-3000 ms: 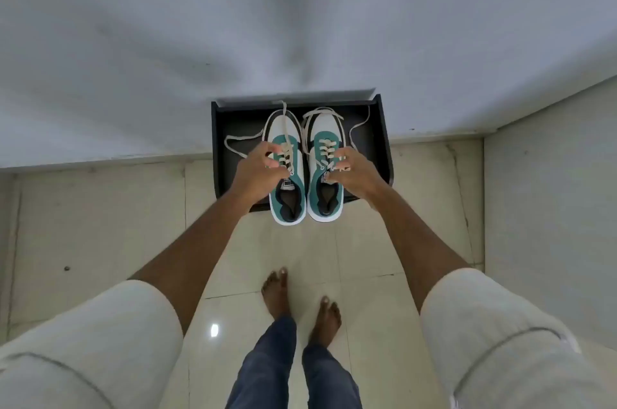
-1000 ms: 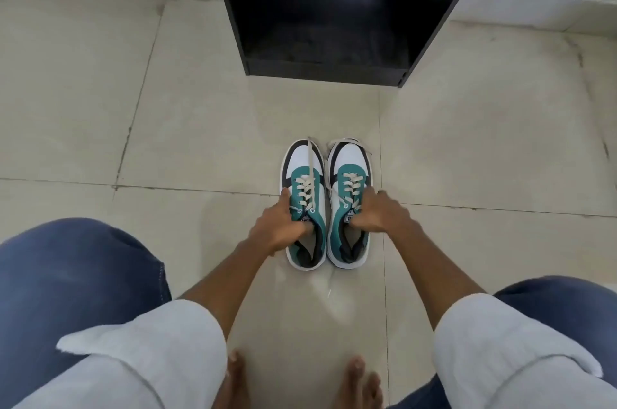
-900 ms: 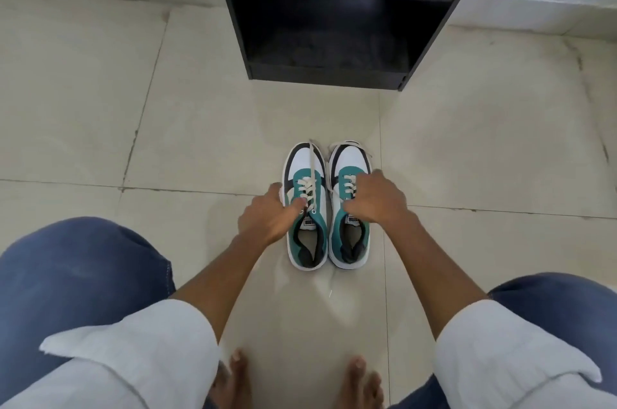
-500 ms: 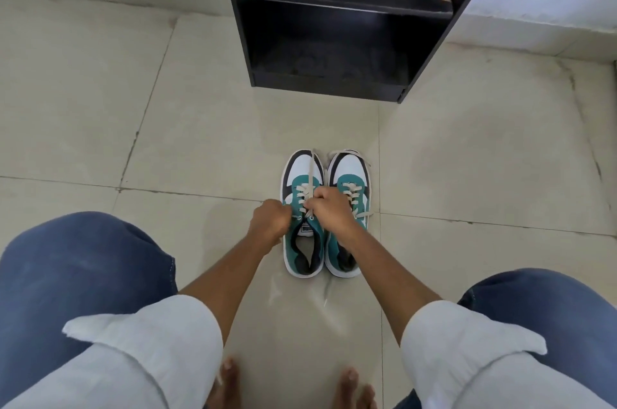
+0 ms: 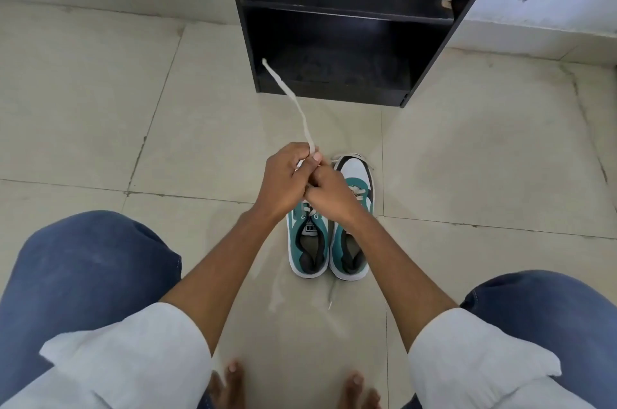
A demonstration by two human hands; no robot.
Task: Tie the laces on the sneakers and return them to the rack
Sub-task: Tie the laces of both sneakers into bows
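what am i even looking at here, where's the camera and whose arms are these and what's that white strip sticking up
The camera sits on a person's head and looks down, so you see their own arms, rolled white sleeves, blue-jeaned knees and bare toes at the bottom. They are crouched over a tiled floor.

On the floor stands a pair of teal and white sneakers, side by side, toes pointing away. Beyond them is a black shoe rack against the wall, and its visible shelves hold nothing.

The left hand and right hand meet above the left-hand shoe. The white strip is a shoelace: the left hand pinches it and its loose end sticks up towards the rack. The right hand seems closed on lace too, but what it grips is hidden. No finished bow is visible on either shoe.
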